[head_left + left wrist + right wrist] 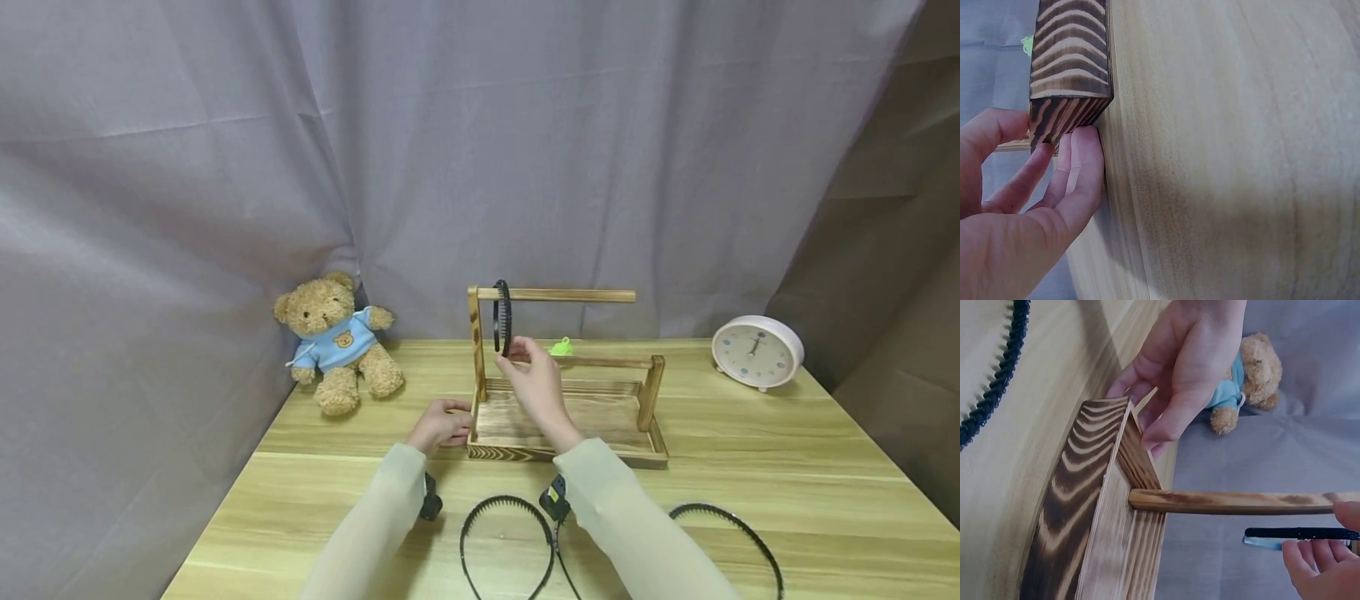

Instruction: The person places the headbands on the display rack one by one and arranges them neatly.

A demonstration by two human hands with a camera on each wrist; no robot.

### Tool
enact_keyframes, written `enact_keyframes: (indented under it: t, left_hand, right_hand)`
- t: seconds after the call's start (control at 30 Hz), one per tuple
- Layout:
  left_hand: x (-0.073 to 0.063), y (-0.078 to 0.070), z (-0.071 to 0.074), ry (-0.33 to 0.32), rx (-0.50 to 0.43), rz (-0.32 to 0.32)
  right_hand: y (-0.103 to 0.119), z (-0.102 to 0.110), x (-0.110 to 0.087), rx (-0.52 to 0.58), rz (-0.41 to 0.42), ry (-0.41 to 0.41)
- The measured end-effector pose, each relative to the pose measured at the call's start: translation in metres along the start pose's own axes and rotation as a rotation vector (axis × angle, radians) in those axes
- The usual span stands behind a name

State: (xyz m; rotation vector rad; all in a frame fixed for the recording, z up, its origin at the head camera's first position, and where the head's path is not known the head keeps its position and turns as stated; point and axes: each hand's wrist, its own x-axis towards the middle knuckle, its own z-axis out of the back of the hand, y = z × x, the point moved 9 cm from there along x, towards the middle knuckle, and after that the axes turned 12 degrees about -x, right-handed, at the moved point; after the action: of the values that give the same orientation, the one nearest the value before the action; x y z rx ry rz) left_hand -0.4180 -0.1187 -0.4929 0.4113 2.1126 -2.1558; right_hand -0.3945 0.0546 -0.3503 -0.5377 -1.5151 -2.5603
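Note:
A wooden two-bar stand point(567, 452) with a tray base sits on the table. My right hand point(534, 385) pinches the lower end of a black toothed headband point(506, 321), which hangs over the upper bar point(577, 295) near its left post. In the right wrist view, the headband point(1297, 533) runs close beside the wooden post, its end between thumb and fingers. My left hand point(442, 423) rests at the tray's left end. Seen from the left wrist, fingertips point(1087, 139) touch the outer face of the striped end wall point(1069, 112).
Black headbands lie near the front, one point(507, 500) between my forearms and another point(738, 525) right of my right arm. A teddy bear point(341, 342) sits at the back left, a white clock point(757, 353) at the back right. Behind the stand shows a bright green item point(561, 347).

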Motion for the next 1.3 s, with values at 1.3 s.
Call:
enact_keyframes:
  t: [1.3]
  left_hand:
    - [0.001,0.002,0.002,-0.010,0.021,-0.002]
  right_hand:
    - [-0.006,0.017,-0.036,0.138,-0.058,0.098]
